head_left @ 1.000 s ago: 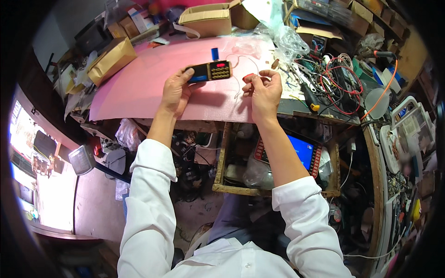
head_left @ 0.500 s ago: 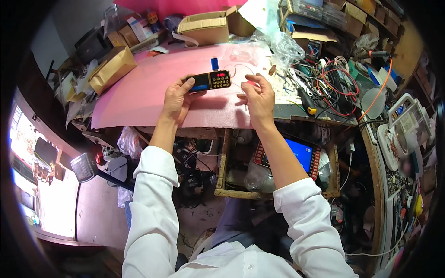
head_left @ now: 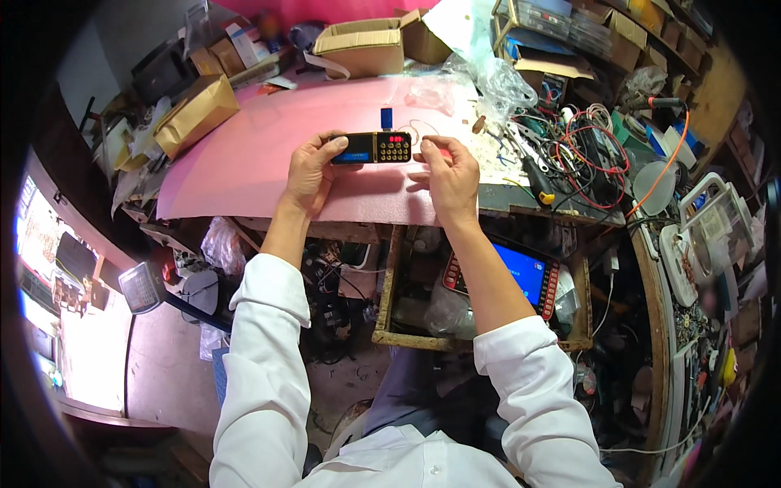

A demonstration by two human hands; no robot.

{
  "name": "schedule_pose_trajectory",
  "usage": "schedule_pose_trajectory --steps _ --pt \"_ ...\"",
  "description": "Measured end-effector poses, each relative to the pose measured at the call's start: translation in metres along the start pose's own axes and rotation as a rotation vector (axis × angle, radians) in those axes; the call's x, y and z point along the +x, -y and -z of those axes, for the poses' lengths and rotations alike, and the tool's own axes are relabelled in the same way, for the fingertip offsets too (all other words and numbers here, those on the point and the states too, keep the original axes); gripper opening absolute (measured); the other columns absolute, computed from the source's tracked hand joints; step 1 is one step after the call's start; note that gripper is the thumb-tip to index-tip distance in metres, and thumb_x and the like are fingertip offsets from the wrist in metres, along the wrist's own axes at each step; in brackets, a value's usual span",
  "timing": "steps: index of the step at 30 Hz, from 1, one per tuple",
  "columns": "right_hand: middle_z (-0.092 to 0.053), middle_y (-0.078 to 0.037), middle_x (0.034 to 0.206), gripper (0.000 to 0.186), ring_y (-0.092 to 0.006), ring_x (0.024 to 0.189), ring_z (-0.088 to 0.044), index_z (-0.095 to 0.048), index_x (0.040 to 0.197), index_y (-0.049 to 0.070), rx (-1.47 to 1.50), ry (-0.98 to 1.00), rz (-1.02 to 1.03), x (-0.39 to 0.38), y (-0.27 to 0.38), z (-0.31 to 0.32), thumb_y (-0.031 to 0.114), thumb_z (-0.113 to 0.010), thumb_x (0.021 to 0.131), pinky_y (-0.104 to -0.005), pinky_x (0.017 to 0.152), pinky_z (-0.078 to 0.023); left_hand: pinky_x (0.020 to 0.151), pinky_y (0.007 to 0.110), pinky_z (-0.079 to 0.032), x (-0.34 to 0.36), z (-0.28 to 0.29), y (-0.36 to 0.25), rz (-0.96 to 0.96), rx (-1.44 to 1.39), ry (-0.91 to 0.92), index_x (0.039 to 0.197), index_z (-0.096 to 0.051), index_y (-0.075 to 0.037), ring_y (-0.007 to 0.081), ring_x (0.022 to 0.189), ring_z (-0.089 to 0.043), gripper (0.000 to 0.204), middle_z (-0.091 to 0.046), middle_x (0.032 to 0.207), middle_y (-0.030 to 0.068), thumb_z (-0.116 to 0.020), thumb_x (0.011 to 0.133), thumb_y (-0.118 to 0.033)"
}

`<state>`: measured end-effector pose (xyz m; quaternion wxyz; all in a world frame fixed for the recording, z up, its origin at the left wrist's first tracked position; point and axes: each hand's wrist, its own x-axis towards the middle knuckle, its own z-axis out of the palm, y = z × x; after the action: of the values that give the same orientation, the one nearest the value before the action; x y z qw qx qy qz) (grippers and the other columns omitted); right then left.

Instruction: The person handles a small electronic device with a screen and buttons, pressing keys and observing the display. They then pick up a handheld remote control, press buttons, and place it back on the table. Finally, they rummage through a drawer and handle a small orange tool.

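Note:
My left hand grips the left end of a small black portable radio, thumb on its front. The radio is held level above the pink mat, with a lit red display and several gold buttons at its right. A blue USB stick stands up from its top edge. Just off the radio's right end is my right hand, thumb and forefinger curled close together. A bit of red shows between those fingers; what it is, I cannot make out. A thin wire lies behind the radio.
Below the bench edge an open wooden drawer holds a device with a lit blue screen. Tangled cables and a screwdriver lie at the right. Cardboard boxes and plastic bags stand along the back.
The radio has shifted slightly right and now sits more level. My right hand has moved a little left, closer to the radio's right end, its fingers drawn in.

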<state>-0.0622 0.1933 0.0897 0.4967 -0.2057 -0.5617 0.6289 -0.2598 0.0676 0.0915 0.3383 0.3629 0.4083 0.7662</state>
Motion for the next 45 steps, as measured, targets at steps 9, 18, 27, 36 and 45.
schedule_pose_trajectory --steps 9,18,27,36,45 --pt "-0.075 -0.012 0.097 0.033 -0.0126 0.079 -0.070 -0.069 0.121 -0.009 -0.075 0.210 0.018 0.010 -0.006 0.005 0.016 -0.072 0.099 -0.0277 0.067 -0.061 0.086 0.040 -0.067 0.001 0.000 0.000 0.017 0.002 0.049 0.124 -0.064 0.001 0.0236 0.099 -0.074 0.031 -0.071 0.113 0.0132 -0.073 0.096 -0.005" --pt "-0.075 -0.009 0.104 0.031 -0.0107 0.083 -0.069 -0.068 0.125 -0.007 -0.073 0.219 0.025 0.009 -0.009 0.008 0.005 -0.071 0.097 -0.0261 0.074 -0.059 0.094 0.031 -0.060 -0.004 -0.009 -0.002 0.055 0.164 0.039 0.130 -0.064 0.000 0.0173 0.104 -0.069 0.043 -0.070 0.117 0.0095 -0.075 0.089 0.007" --pt "-0.076 -0.010 0.109 0.035 -0.0134 0.093 -0.072 -0.067 0.128 -0.003 -0.182 0.260 0.081 0.007 -0.010 0.009 0.000 -0.072 0.093 -0.0279 0.082 -0.060 0.095 0.029 -0.057 -0.002 -0.006 0.001 0.040 0.220 0.051 0.127 -0.066 -0.002 0.0148 0.102 -0.068 0.046 -0.070 0.113 0.0061 -0.074 0.084 0.012" --pt "-0.076 -0.012 0.106 0.031 -0.0154 0.092 -0.073 -0.067 0.123 -0.004 -0.245 0.261 0.090 0.006 -0.006 0.009 0.003 -0.073 0.094 -0.0294 0.081 -0.059 0.095 0.029 -0.058 -0.002 -0.006 -0.001 0.061 0.216 0.053 0.126 -0.067 -0.002 0.0152 0.102 -0.068 0.044 -0.071 0.113 0.0069 -0.074 0.085 0.011" --pt "-0.076 -0.018 0.102 0.030 -0.0245 0.091 -0.075 -0.067 0.118 -0.008 -0.433 0.231 0.127 0.005 -0.007 0.009 0.007 -0.073 0.092 -0.0352 0.082 -0.059 0.094 0.032 -0.060 -0.001 -0.005 -0.002 0.069 0.212 0.073 0.126 -0.067 -0.001 0.0173 0.102 -0.069 0.044 -0.071 0.113 0.0081 -0.078 0.085 0.007"
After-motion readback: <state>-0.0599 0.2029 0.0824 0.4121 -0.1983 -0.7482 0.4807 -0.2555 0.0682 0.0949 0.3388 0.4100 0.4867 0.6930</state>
